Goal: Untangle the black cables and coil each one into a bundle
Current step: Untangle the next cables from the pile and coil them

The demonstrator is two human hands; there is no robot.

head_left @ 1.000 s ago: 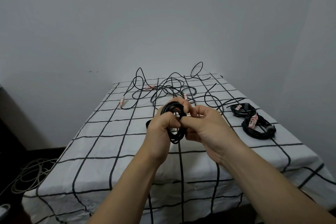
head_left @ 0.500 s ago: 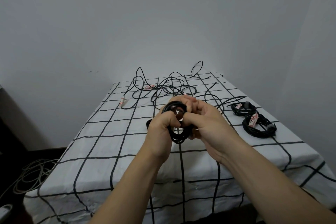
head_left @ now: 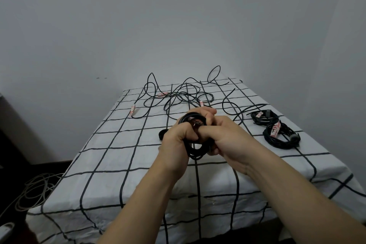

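Observation:
A black coiled cable (head_left: 195, 152) is held above the middle of the table. My left hand (head_left: 176, 140) grips its left side with curled fingers, and my right hand (head_left: 223, 138) grips the right side, fingers wrapped around the coil. A white-and-red tag shows inside the coil between my thumbs. Behind my hands lies a tangle of loose black cables (head_left: 184, 97) with small white-red tags. Two finished black bundles lie at the right: a farther bundle (head_left: 262, 118) and a nearer bundle (head_left: 281, 134).
The table (head_left: 111, 166) wears a white cloth with a black grid and stands against a grey wall. On the floor at the left lies a loose whitish cord (head_left: 33, 190). A dark piece of furniture stands at the far left.
My right hand has closed further over the coil's right side and both hands have shifted slightly; the coil looks more tightly gathered. The cables on the table have not moved.

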